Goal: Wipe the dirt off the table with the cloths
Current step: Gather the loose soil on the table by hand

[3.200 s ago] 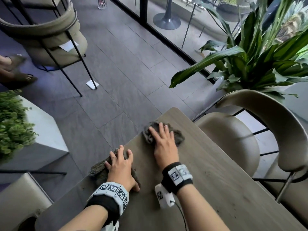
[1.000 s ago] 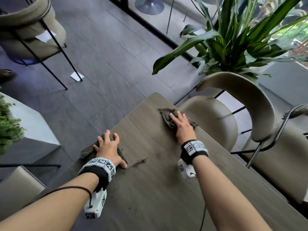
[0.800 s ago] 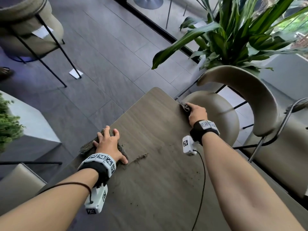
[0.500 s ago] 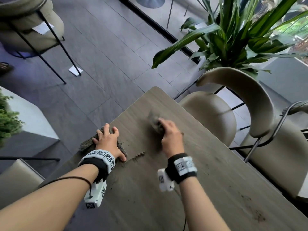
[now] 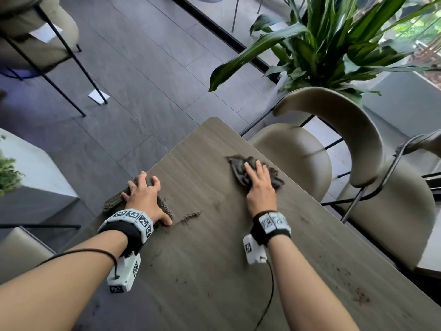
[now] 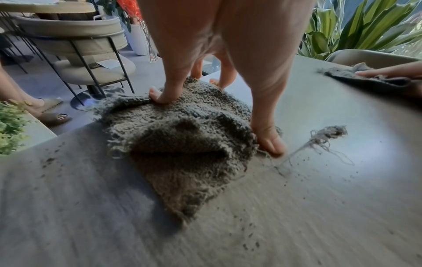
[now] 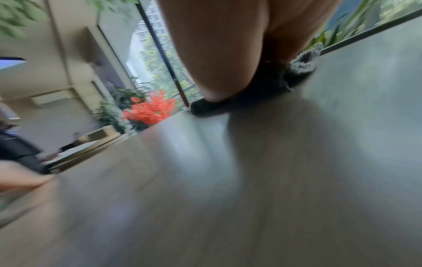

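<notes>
A grey-brown wooden table (image 5: 214,271) carries scattered dirt specks (image 5: 360,297). My left hand (image 5: 143,197) presses a shaggy brown-grey cloth (image 5: 112,201) at the table's left edge, fingers spread; the left wrist view shows that cloth (image 6: 182,144) bunched under the thumb and fingers. A loose clump of threads (image 5: 191,215) lies just right of the thumb. My right hand (image 5: 260,185) lies with straight fingers on a darker cloth (image 5: 238,168) near the table's right edge. The right wrist view is blurred, with the dark cloth (image 7: 228,106) under the palm.
Two beige chairs (image 5: 298,158) stand against the table's right side, with a large leafy plant (image 5: 322,44) behind them. Another chair (image 5: 35,32) is far left. A grey planter (image 5: 35,177) sits left of the table. A person's sandalled feet (image 6: 50,115) are nearby.
My right hand swept its cloth from the right edge toward the table's middle and has now slid back to the right. The left hand and its cloth stayed put.
</notes>
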Available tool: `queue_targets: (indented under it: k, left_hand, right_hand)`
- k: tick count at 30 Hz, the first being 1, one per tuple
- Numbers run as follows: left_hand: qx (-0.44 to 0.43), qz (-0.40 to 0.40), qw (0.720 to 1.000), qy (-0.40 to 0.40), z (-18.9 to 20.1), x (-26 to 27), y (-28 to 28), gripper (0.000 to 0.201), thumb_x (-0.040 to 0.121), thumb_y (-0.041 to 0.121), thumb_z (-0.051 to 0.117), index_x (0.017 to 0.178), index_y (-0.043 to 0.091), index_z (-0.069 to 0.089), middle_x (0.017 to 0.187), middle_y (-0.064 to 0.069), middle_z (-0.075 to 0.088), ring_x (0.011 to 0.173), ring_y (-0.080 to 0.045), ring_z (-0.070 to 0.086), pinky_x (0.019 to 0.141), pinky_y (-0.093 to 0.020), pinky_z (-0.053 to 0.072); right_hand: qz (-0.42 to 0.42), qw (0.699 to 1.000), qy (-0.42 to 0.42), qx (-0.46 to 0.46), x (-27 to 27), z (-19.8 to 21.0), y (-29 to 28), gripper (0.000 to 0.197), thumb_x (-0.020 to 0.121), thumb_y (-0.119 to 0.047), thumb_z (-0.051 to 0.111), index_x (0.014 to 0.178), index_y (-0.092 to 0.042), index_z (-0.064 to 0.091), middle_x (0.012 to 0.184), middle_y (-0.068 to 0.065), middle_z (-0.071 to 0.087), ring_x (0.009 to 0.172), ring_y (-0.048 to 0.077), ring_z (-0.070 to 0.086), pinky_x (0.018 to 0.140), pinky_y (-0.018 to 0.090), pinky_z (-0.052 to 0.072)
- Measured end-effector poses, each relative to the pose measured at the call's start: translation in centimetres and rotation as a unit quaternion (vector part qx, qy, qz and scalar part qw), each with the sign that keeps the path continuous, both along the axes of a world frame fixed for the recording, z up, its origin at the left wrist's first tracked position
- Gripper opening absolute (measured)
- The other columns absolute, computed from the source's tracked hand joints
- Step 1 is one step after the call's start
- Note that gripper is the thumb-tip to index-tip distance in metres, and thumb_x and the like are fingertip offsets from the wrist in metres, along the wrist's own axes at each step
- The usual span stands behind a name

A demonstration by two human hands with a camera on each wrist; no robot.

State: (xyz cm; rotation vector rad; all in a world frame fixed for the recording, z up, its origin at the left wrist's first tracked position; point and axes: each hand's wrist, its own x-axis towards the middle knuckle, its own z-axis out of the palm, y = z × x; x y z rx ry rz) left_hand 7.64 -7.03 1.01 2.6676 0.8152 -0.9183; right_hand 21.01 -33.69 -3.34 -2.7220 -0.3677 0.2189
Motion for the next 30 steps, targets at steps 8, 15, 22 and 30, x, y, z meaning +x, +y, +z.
queue_targets:
  k: [8, 15, 22, 30]
  left_hand:
    - [-0.004, -0.005, 1.000, 0.010, -0.1, 0.2, 0.0, 0.141, 0.044, 0.060, 0.095, 0.155, 0.018, 0.019, 0.160, -0.013, 0.001, 0.143, -0.045, 0.017, 0.112, -0.061, 0.031]
    - [0.005, -0.022, 1.000, 0.018, 0.9, 0.2, -0.2, 0.143, 0.046, 0.064, 0.093, 0.156, 0.016, 0.014, 0.165, -0.014, 0.000, 0.146, -0.050, 0.013, 0.113, -0.065, 0.029]
    - [0.086, -0.191, 0.976, -0.052, 1.5, 1.9, -3.3, 0.120, 0.072, 0.073, 0.066, 0.161, 0.029, -0.003, 0.167, -0.014, -0.011, 0.151, -0.042, -0.018, 0.120, -0.063, -0.005]
    - [-0.044, -0.068, 0.997, 0.016, 0.9, 7.1, -8.1, 0.148, 0.052, 0.055, 0.094, 0.157, 0.040, -0.010, 0.161, -0.020, -0.028, 0.148, -0.054, -0.012, 0.117, -0.065, 0.015]
  right_hand:
    - [-0.093, 0.993, 0.076, 0.009, 8.4, 1.3, -1.2, 0.067, 0.079, 0.006, 0.041, 0.131, -0.033, 0.058, 0.128, 0.004, 0.059, 0.120, 0.029, 0.054, 0.100, 0.033, 0.042]
    - [-0.007, 0.996, 0.015, 0.089, -4.7, 2.6, 3.3, 0.078, 0.074, 0.018, 0.039, 0.137, -0.024, 0.054, 0.147, 0.004, 0.044, 0.137, 0.024, 0.037, 0.114, 0.029, 0.028]
    - [0.046, 0.996, 0.071, 0.015, -10.8, 1.0, 3.6, 0.088, 0.080, 0.012, 0.041, 0.149, -0.041, 0.030, 0.162, -0.007, 0.008, 0.150, 0.021, 0.001, 0.117, 0.031, 0.019]
    - [-0.020, 0.998, 0.064, -0.002, -3.1, 1.1, -0.4, 0.080, 0.082, 0.007, 0.039, 0.148, -0.039, 0.033, 0.162, -0.006, 0.013, 0.150, 0.019, 0.007, 0.114, 0.036, 0.028]
